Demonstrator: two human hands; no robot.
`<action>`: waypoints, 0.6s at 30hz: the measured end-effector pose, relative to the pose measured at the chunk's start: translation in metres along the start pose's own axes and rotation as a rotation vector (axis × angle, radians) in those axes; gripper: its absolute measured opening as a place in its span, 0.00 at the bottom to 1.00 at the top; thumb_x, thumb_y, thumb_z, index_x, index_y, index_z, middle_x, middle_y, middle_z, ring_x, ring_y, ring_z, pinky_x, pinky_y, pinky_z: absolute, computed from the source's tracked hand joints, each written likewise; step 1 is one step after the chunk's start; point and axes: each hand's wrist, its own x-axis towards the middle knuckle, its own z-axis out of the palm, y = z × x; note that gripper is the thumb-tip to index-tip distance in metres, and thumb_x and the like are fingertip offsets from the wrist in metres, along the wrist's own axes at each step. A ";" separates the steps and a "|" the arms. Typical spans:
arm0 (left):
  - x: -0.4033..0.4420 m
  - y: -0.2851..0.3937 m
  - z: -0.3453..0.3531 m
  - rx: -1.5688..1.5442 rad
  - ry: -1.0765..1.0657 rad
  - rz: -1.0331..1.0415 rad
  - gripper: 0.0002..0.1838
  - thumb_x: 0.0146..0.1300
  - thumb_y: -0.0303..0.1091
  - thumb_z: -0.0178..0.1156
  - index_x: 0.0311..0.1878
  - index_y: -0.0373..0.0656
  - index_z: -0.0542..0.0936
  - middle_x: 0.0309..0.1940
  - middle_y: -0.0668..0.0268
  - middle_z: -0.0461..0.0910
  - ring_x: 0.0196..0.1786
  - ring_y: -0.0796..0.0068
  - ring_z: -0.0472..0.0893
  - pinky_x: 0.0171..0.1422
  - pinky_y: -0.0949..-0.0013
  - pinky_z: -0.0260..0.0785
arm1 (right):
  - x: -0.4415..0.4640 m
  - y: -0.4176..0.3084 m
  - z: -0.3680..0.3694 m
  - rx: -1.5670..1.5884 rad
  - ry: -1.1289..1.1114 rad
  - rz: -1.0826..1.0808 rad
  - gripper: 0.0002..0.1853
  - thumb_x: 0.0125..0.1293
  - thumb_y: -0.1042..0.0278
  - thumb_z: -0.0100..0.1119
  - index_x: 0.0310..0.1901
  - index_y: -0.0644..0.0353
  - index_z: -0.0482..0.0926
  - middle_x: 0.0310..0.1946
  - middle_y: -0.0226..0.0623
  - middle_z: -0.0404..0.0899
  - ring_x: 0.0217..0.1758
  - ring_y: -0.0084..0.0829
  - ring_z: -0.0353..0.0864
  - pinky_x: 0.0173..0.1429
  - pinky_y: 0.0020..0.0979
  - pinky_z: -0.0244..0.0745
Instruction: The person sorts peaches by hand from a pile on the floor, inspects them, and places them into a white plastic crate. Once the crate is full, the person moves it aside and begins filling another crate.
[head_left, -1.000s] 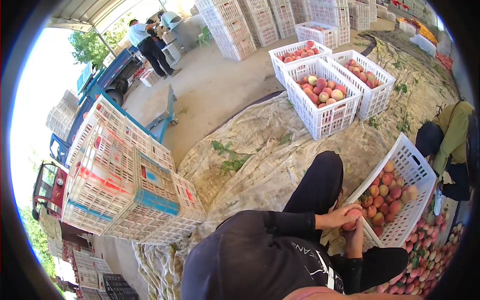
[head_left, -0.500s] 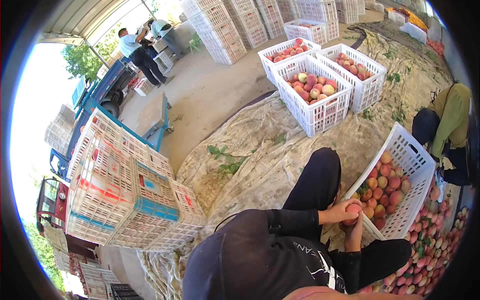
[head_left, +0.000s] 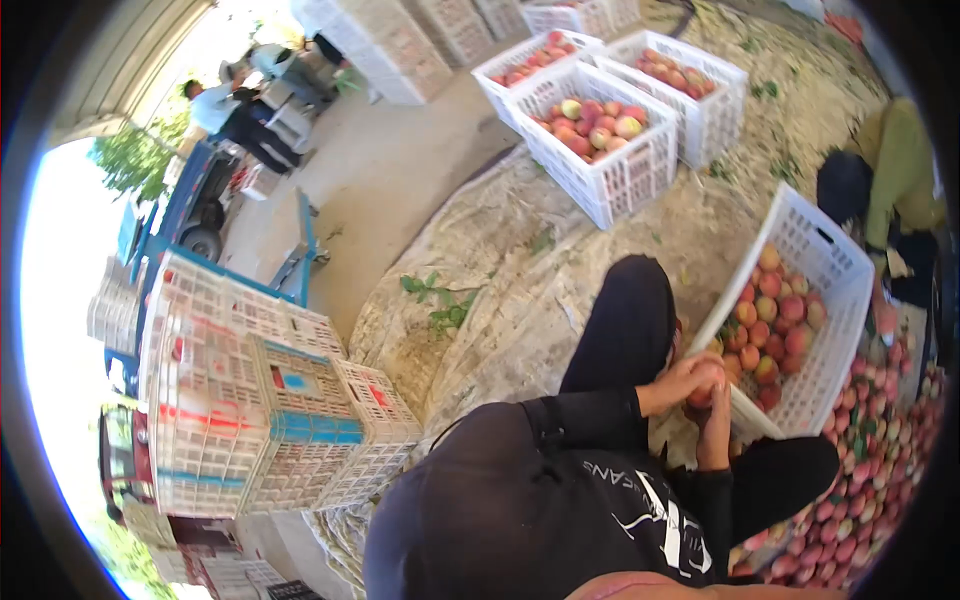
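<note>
Both my hands meet at the near edge of a tilted white plastic crate (head_left: 852, 330) partly filled with peaches (head_left: 775, 325). A single peach (head_left: 699, 398) is between them, mostly covered by fingers. My left hand (head_left: 690, 380) is closed over its top. My right hand (head_left: 714, 428) comes up from below, its fingers closed against the peach, partly hidden. Loose peaches (head_left: 850, 480) lie in a broad heap at the lower right, beside my bent knee.
Peach-filled white crates (head_left: 610, 190) stand ahead on a dirty tarp (head_left: 500, 240). Stacked crates (head_left: 290, 400) rise at left, near a blue truck (head_left: 190, 200). A seated person (head_left: 905, 180) is at right; people (head_left: 240, 120) stand at the back left.
The view has shifted, so the crates ahead sit higher in the picture. My left fingers now cover more of the peach, which stays between both hands.
</note>
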 end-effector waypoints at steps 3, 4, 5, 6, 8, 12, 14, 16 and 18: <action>-0.004 0.007 -0.002 0.077 0.045 0.009 0.18 0.74 0.37 0.45 0.61 0.39 0.73 0.54 0.64 0.76 0.61 0.75 0.72 0.68 0.71 0.62 | 0.004 0.002 -0.004 0.074 -0.031 -0.063 0.25 0.76 0.55 0.42 0.70 0.55 0.61 0.61 0.33 0.69 0.54 0.24 0.75 0.50 0.27 0.76; -0.006 0.022 0.004 0.091 0.033 0.071 0.20 0.75 0.38 0.42 0.61 0.38 0.73 0.55 0.62 0.76 0.60 0.74 0.73 0.66 0.70 0.64 | 0.008 0.007 -0.010 0.060 -0.033 -0.095 0.27 0.76 0.50 0.42 0.70 0.53 0.61 0.60 0.30 0.70 0.55 0.25 0.74 0.53 0.29 0.74; -0.007 0.025 0.005 -0.040 0.040 -0.023 0.21 0.75 0.39 0.39 0.62 0.37 0.72 0.55 0.60 0.76 0.60 0.73 0.73 0.65 0.70 0.66 | -0.002 -0.016 0.002 0.115 -0.026 -0.024 0.27 0.76 0.50 0.42 0.70 0.53 0.61 0.59 0.30 0.71 0.54 0.25 0.75 0.51 0.29 0.74; -0.009 0.035 0.004 -0.029 0.021 -0.069 0.21 0.77 0.38 0.37 0.63 0.36 0.70 0.57 0.60 0.74 0.61 0.72 0.72 0.68 0.68 0.64 | -0.002 -0.016 -0.002 0.123 -0.045 -0.005 0.26 0.76 0.49 0.40 0.70 0.53 0.61 0.58 0.30 0.71 0.53 0.25 0.75 0.50 0.28 0.73; -0.011 0.050 0.011 -0.234 -0.027 -0.067 0.22 0.77 0.38 0.36 0.65 0.35 0.67 0.59 0.58 0.72 0.62 0.70 0.72 0.67 0.66 0.66 | 0.000 -0.021 -0.004 0.240 -0.109 -0.039 0.25 0.77 0.52 0.40 0.68 0.56 0.63 0.54 0.33 0.74 0.48 0.25 0.78 0.45 0.28 0.75; -0.013 0.061 0.010 -0.188 -0.046 -0.075 0.25 0.77 0.41 0.36 0.71 0.38 0.60 0.65 0.58 0.67 0.65 0.66 0.70 0.69 0.61 0.65 | 0.001 -0.030 0.002 0.277 -0.120 -0.049 0.24 0.77 0.52 0.38 0.68 0.57 0.63 0.53 0.33 0.75 0.45 0.24 0.78 0.44 0.28 0.74; -0.014 0.062 0.011 -0.177 -0.006 -0.046 0.26 0.76 0.41 0.37 0.72 0.39 0.58 0.66 0.58 0.66 0.66 0.65 0.69 0.70 0.60 0.63 | 0.004 -0.028 0.001 0.301 -0.125 -0.045 0.24 0.78 0.52 0.38 0.68 0.57 0.63 0.53 0.33 0.75 0.45 0.24 0.78 0.44 0.28 0.75; -0.016 0.064 0.009 -0.193 -0.040 -0.054 0.27 0.75 0.41 0.38 0.72 0.39 0.58 0.67 0.58 0.65 0.66 0.65 0.69 0.70 0.60 0.62 | 0.006 -0.022 -0.006 0.366 -0.188 -0.022 0.24 0.78 0.53 0.36 0.67 0.58 0.63 0.53 0.34 0.75 0.45 0.24 0.78 0.44 0.29 0.75; -0.016 0.064 0.008 -0.213 -0.076 -0.060 0.27 0.74 0.41 0.38 0.73 0.40 0.57 0.68 0.58 0.64 0.67 0.65 0.69 0.71 0.60 0.61 | 0.005 -0.024 -0.006 0.370 -0.169 -0.036 0.24 0.78 0.53 0.38 0.67 0.58 0.64 0.53 0.34 0.75 0.45 0.24 0.78 0.45 0.28 0.75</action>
